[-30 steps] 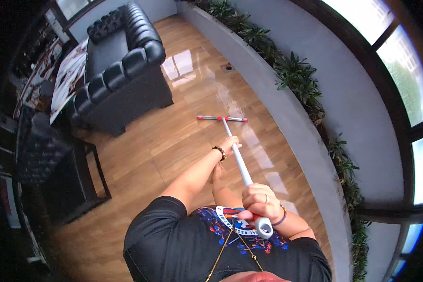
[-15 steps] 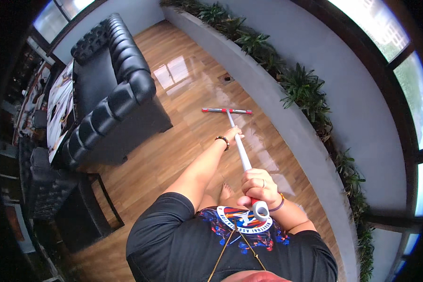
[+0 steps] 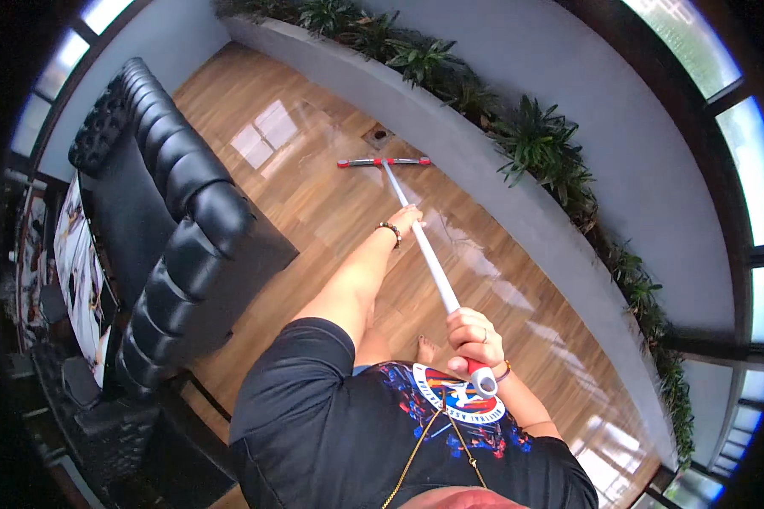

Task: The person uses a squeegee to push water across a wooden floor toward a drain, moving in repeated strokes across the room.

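A glossy wood-plank floor point(image 3: 314, 212) stretches across the middle of the view, bright window reflections lying on it. Along its right side curves a low grey planter wall point(image 3: 526, 212), and on the left stands a black tufted sofa point(image 3: 204, 195). Leafy green plants point(image 3: 535, 144) run in a row behind the planter wall's edge. Next in size is the squeegee point(image 3: 433, 263), its pale pole slanting from the person's chest out to the floor, where its red-and-grey crossbar point(image 3: 384, 161) lies ahead of both hands. The person wears a black printed T-shirt point(image 3: 314, 424), and one bare foot point(image 3: 426, 349) shows on the floor to the left of the pole's upper end. The left hand point(image 3: 407, 219) is wrapped around the pole partway down, nearer the crossbar; the right hand point(image 3: 474, 338) is closed in a fist around the upper end, just above the red grip point(image 3: 477, 366). A square drain point(image 3: 378, 136) sits just beyond the crossbar. Smallest are a dark beaded bracelet point(image 3: 392, 231) on the left wrist and a ring point(image 3: 485, 336) on the right hand.
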Demonstrator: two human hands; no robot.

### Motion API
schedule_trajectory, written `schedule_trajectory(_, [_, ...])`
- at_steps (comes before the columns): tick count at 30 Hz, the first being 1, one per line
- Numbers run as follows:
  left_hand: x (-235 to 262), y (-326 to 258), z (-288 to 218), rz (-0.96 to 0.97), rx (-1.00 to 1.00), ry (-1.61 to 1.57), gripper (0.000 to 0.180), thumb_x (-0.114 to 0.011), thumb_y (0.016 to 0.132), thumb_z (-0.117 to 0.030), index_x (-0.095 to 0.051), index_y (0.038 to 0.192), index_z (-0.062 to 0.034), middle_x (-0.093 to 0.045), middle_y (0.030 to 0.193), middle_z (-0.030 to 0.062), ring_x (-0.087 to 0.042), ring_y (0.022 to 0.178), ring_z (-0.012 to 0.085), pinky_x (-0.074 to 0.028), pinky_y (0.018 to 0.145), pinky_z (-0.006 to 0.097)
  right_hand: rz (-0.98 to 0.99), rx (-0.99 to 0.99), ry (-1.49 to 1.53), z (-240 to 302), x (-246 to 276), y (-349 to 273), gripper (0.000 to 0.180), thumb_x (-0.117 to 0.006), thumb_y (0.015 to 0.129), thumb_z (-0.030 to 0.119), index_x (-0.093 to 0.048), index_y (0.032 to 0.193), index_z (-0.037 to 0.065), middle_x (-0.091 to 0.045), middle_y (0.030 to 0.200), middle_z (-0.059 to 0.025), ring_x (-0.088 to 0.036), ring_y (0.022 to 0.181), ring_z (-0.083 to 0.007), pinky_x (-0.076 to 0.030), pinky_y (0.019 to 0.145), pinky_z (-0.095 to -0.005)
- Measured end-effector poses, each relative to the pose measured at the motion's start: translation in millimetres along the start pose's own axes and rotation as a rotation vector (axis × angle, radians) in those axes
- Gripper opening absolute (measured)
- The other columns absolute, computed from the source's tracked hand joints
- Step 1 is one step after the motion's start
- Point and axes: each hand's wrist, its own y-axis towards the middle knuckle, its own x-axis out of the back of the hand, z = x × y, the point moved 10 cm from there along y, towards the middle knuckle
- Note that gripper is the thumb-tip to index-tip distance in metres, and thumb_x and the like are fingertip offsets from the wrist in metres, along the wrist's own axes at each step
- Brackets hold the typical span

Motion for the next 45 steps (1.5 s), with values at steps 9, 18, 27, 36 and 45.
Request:
schedule_trajectory(9, [43.6, -12.5, -182.9, -0.153, -0.508, -0.183, 0.03, -0.065, 0.08, -0.031, -0.058, 0.059, -0.01, -0.056, 0.063, 0.0082, -0.056, 0.069, 0.029, -0.043, 0.068, 0.039, -0.741, 0.053, -0.166, 102.8, 95.8, 41.9, 0.036, -0.064, 0.085, 0.025, -0.035, 0.069, 0.012, -0.036, 0.062, 0.0001, -0.027, 0.042, -0.008, -0.023, 0.041, -0.0245])
schedule_trajectory(18, [-124.3, -105.8, -362.7, 0.593, -0.609, -0.362, 0.015, -0.066, 0.073, -0.025, -0.059, 0.077, -0.0134, -0.063, 0.079, 0.0065, -0.061, 0.08, 0.0297, -0.047, 0.069, 0.045, -0.996, 0.071, -0.615, 376.3, 113.9, -7.1, 0.039, -0.056, 0.09, 0.035, -0.04, 0.063, 0.011, -0.031, 0.053, 0.0035, -0.027, 0.041, -0.0059, -0.023, 0.047, -0.0215])
schedule_trajectory(27, [-334.4, -194.0, -508.4, 1.061, -0.832, -0.388, 0.036, -0.07, 0.074, -0.046, -0.062, 0.086, -0.0127, -0.066, 0.082, 0.0093, -0.063, 0.083, 0.0308, -0.049, 0.072, 0.045, -1.346, -0.125, -1.098, 513.7, 142.6, -127.7, 0.039, -0.041, 0.096, 0.03, -0.039, 0.061, 0.015, -0.033, 0.049, 0.0027, -0.03, 0.042, -0.0087, -0.025, 0.044, -0.0246])
schedule_trajectory(36, [-456.6, -76.6, -509.6, 0.905, -0.416, -0.369, 0.027, -0.071, 0.071, -0.039, -0.067, 0.084, -0.0154, -0.067, 0.082, 0.0103, -0.064, 0.082, 0.0311, -0.05, 0.071, 0.044, -1.321, -0.072, -0.892, 489.9, 317.6, -235.5, 0.042, -0.044, 0.097, 0.026, -0.034, 0.057, 0.017, -0.027, 0.047, 0.0048, -0.023, 0.041, -0.0055, -0.02, 0.046, -0.023])
schedule_trajectory(45, [-365.0, 79.4, -334.8, 0.382, -0.229, -0.013, 0.013, -0.064, 0.077, -0.026, -0.063, 0.077, -0.0131, -0.065, 0.082, 0.0142, -0.062, 0.084, 0.0353, -0.047, 0.074, 0.048, -1.218, -0.027, -0.45, 292.1, 425.7, -239.1, 0.038, -0.045, 0.095, 0.023, -0.037, 0.059, 0.015, -0.029, 0.047, 0.0044, -0.02, 0.039, -0.006, -0.019, 0.041, -0.0223])
